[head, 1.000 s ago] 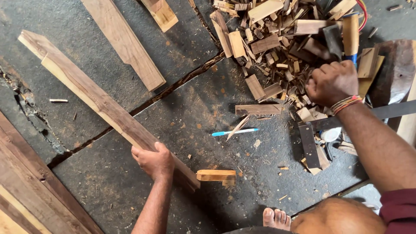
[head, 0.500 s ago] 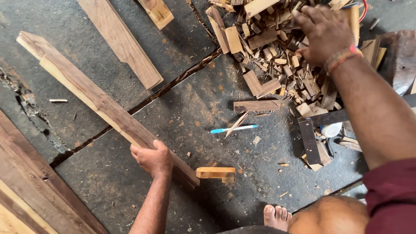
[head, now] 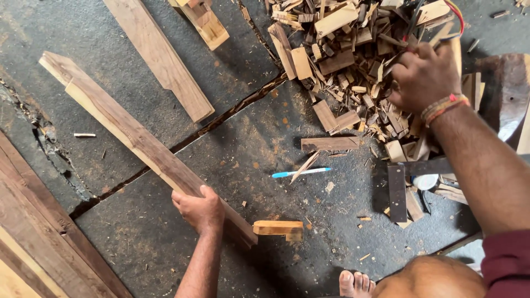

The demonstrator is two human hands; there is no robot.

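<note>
The left hand (head: 201, 209) clamps down on the near end of a long wooden plank (head: 132, 135), fingers curled over its edge in a firm grip, and the plank runs away from it up and to the left across the dark stone floor (head: 165, 243). Just beside that hand, at the plank's near tip, lies a small orange-toned wood block (head: 277, 227). Over on the other side, the right hand (head: 424, 77) is buried in a heap of wood offcuts (head: 337, 49), its grip closed into a loose fist around something in the pile (what exactly it holds cannot be made out from here); a coloured thread band sits on that wrist. Between the two hands, well apart from both, a blue-and-white pen (head: 301, 173) lies on the floor with a thin sliver of wood across it, and a short dark wood piece (head: 329, 144) rests just above. A dark metal square (head: 397, 190) lies below the right forearm. A second, shorter board (head: 160, 55) lies near the top, parallel to the plank.
</note>
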